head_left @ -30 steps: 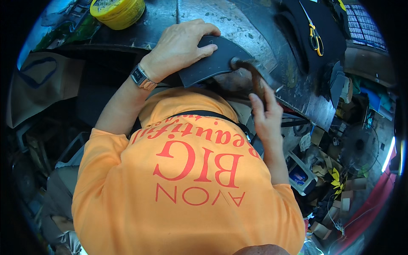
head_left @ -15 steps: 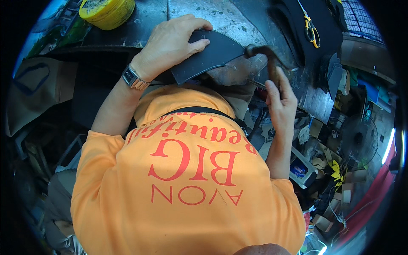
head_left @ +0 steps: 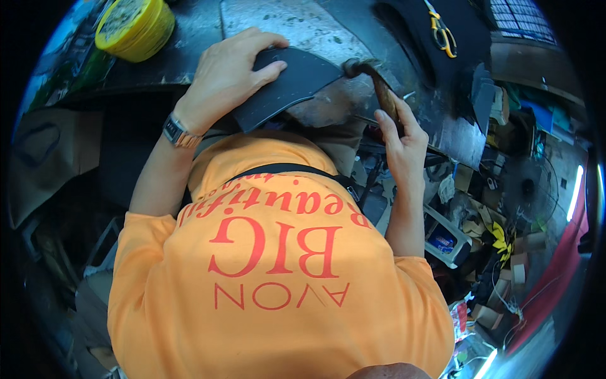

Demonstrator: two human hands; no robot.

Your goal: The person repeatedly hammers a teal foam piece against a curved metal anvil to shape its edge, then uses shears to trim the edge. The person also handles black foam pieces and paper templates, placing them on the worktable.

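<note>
My left hand [head_left: 232,71], with a watch on its wrist, holds a flat black sheet piece [head_left: 293,79] by its left part. The thumb lies on top and a finger is stretched along the far edge. The piece has a curved outer edge and small marks on its face. It rests over a pale, worn slab [head_left: 309,25] on the bench. My right hand [head_left: 404,129] is closed round the wooden handle of a hammer [head_left: 383,98]. The dark hammer head is close to the piece's right tip; whether they touch I cannot tell.
A yellow tub [head_left: 142,38] stands at the far left of the bench. Yellow-handled scissors [head_left: 443,38] lie on black material at the far right. Stacked dark pieces [head_left: 476,98] sit at the bench's right edge. A fan [head_left: 527,186] and floor clutter are on the right.
The whole view has shifted, so most things appear farther left. The hammer has turned in my right hand and its head looks less blurred. My left hand keeps its hold on the black piece.
</note>
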